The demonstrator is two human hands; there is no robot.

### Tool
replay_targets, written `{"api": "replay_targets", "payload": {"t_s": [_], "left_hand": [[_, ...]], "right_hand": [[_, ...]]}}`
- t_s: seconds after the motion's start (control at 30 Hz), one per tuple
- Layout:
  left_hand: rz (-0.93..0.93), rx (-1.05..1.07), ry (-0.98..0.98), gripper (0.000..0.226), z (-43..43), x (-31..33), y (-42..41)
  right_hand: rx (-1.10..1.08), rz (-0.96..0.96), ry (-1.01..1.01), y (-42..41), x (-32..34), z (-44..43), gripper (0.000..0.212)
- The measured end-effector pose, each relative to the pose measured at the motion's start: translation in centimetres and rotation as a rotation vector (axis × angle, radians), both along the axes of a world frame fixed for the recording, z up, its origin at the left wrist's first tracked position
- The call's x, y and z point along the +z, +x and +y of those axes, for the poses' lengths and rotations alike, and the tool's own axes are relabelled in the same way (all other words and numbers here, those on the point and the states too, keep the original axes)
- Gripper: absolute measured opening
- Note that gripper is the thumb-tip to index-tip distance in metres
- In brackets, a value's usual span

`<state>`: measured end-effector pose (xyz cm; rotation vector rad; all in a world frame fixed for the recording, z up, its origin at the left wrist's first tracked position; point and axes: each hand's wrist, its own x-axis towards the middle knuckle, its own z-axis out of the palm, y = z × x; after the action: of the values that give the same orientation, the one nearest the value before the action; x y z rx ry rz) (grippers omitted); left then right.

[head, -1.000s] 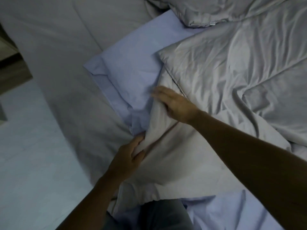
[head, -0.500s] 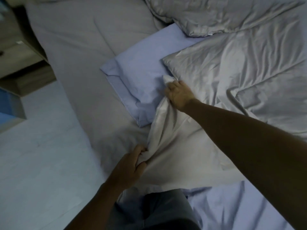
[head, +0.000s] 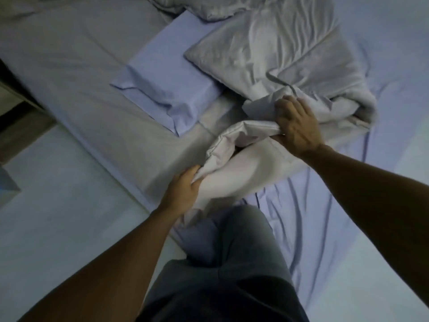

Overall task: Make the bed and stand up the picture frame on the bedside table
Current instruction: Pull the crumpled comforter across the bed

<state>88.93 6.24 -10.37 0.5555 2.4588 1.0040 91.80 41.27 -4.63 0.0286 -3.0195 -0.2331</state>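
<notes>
A crumpled grey blanket [head: 274,56] lies across the bed over the pale blue sheet [head: 313,205]. My left hand [head: 183,189] grips the blanket's near edge at the bed's side. My right hand [head: 297,124] grips a bunched fold of the same blanket farther in, with the cloth gathered between the two hands. A light blue pillow [head: 167,82] lies flat just left of the blanket. The picture frame is not in view.
A grey cover [head: 69,61] spreads over the left part of the bed. Another grey pillow [head: 216,8] lies at the top. A dark piece of furniture [head: 14,117] stands at the left edge on the pale floor [head: 58,217]. My knee [head: 232,240] leans against the bed.
My right hand has pulled back to the right, bunching the blanket edge away from the blue pillow. The left hand keeps its grip on the near edge. The view has shifted right.
</notes>
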Motion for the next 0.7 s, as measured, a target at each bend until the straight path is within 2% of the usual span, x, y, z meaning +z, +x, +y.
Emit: {"api": "replay_targets", "payload": {"t_s": [0.13,0.2,0.37,0.57,0.7], "left_hand": [[0.089,-0.1,0.037,0.026,-0.9,1.8,4.2],[0.06,-0.122,0.043,0.027,-0.7,2.9,6.7],[-0.033,-0.148,0.036,0.032,0.5,4.3,12.7],[-0.053,-0.142,0.048,0.03,1.6,4.9,19.7],[0.07,-0.132,0.048,0.023,2.6,4.1,26.6]], "right_hand": [[0.011,0.059,-0.061,9.4,1.0,-0.6,0.05],[0.012,0.053,-0.104,13.3,1.7,-0.6,0.042],[-0.221,-0.019,-0.309,21.2,3.5,-1.9,0.029],[-0.304,-0.165,-0.306,28.1,2.4,-2.3,0.045],[-0.319,-0.302,-0.377,35.3,1.8,-1.4,0.052]]}}
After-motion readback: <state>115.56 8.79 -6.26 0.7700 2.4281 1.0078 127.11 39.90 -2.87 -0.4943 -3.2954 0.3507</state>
